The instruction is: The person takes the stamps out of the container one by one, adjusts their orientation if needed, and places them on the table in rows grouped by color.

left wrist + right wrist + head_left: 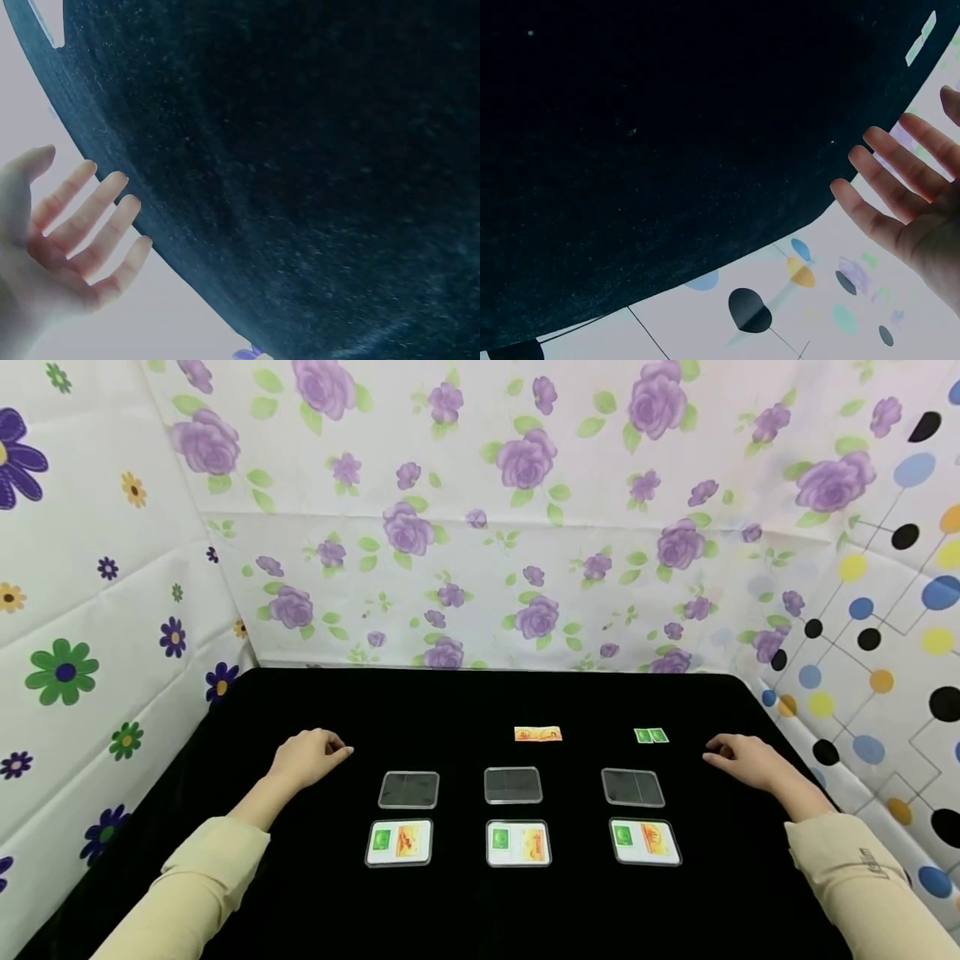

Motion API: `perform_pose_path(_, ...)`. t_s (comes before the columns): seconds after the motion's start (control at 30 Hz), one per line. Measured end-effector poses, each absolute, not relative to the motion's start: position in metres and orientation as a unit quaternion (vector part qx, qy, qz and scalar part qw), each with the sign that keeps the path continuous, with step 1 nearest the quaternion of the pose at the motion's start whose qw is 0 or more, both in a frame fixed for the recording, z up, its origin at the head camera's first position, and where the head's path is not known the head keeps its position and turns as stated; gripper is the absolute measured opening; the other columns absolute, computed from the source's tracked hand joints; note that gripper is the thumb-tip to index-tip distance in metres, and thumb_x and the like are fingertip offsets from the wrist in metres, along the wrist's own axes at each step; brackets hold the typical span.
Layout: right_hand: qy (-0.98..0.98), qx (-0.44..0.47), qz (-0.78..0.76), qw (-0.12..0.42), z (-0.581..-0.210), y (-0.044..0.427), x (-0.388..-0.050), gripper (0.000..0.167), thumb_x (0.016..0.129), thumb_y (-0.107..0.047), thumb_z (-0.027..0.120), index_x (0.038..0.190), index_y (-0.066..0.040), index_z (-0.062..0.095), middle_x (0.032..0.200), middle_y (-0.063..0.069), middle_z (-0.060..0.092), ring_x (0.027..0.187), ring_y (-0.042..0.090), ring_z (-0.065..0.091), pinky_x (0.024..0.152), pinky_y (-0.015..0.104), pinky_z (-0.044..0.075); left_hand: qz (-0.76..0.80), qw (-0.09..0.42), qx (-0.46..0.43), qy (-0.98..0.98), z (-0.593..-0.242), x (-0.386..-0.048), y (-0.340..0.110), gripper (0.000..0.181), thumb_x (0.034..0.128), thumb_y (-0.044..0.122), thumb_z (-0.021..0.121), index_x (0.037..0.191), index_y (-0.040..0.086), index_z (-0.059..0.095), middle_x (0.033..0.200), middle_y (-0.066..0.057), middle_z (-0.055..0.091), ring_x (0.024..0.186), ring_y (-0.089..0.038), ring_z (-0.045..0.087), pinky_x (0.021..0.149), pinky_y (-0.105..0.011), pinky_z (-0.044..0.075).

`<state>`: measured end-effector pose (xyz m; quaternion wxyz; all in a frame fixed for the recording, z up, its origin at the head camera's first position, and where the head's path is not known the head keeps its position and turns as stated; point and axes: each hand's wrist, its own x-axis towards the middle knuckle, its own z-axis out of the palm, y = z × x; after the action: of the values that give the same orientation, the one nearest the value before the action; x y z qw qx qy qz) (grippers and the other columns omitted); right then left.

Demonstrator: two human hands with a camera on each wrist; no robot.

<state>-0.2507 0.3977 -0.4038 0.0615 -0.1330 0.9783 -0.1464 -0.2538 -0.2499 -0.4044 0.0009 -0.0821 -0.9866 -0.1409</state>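
My left hand (307,758) is over the left part of the black table, fingers loosely bent and holding nothing; the left wrist view shows the same hand (75,240) with its fingers apart. On the far right, my right hand (752,763) is likewise free of any object, nearest to a pair of green stamps (651,736). Left of those stamps lies an orange stamp strip (537,734). Three transparent plastic pieces, left (408,790), middle (513,786) and right (633,787), form a row. Below them, three clear cases, left (400,842), middle (518,843) and right (645,842), contain white cards bearing green and orange stamps.
A black cloth (465,906) covers the table. Behind it hangs a white sheet with purple roses (408,531). Flower-patterned fabric (67,577) borders the left side, and dotted fabric (900,693) the right.
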Motion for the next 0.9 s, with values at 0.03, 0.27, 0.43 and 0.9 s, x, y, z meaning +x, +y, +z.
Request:
perform_pose_path(0.03, 0.978, -0.133, -0.147, 0.065, -0.405, 0.398, -0.249, 0.040, 0.095, -0.025, 0.056, 0.113, 0.010, 0.058, 0.092, 0.021, 0.065, 0.078, 0.029, 0.063, 0.067, 0.045, 0.050, -0.145, 0.001, -0.081, -0.986, -0.406, -0.252, -0.251, 0.032, 0.0928, 0.031, 0.057, 0.099, 0.002, 0.069, 0.086, -0.011, 0.069, 0.067, -0.019, 0.061, 0.057, -0.036, 0.048)
perform_pose_path(0.27, 0.979, -0.132, -0.143, 0.064, -0.413, 0.397, -0.244, 0.039, 0.094, -0.025, 0.056, 0.112, 0.011, 0.058, 0.091, 0.020, 0.065, 0.078, 0.030, 0.063, 0.068, 0.046, 0.050, -0.175, 0.011, -0.084, -0.981, -0.411, -0.241, -0.255, 0.033, 0.0930, 0.032, 0.057, 0.101, 0.002, 0.069, 0.087, -0.011, 0.069, 0.067, -0.019, 0.061, 0.056, -0.035, 0.048)
perform_pose_path(0.43, 0.979, -0.142, -0.133, 0.055, -0.412, 0.394, -0.242, 0.036, 0.094, -0.023, 0.058, 0.110, 0.009, 0.060, 0.090, 0.018, 0.065, 0.077, 0.028, 0.062, 0.067, 0.045, 0.049, -0.196, 0.013, -0.087, -0.977, -0.411, -0.231, -0.255, 0.033, 0.0930, 0.030, 0.057, 0.102, 0.000, 0.069, 0.086, -0.012, 0.069, 0.067, -0.018, 0.061, 0.057, -0.035, 0.049)
perform_pose_path(0.9, 0.979, -0.137, -0.150, 0.018, -0.408, 0.375, -0.231, 0.032, 0.094, -0.021, 0.058, 0.109, 0.007, 0.061, 0.085, 0.012, 0.066, 0.073, 0.022, 0.061, 0.065, 0.043, 0.049, -0.218, 0.025, -0.081, -0.972, -0.413, -0.209, -0.251, 0.030, 0.0924, 0.028, 0.059, 0.100, 0.001, 0.070, 0.082, -0.008, 0.068, 0.061, -0.012, 0.056, 0.051, -0.027, 0.042)
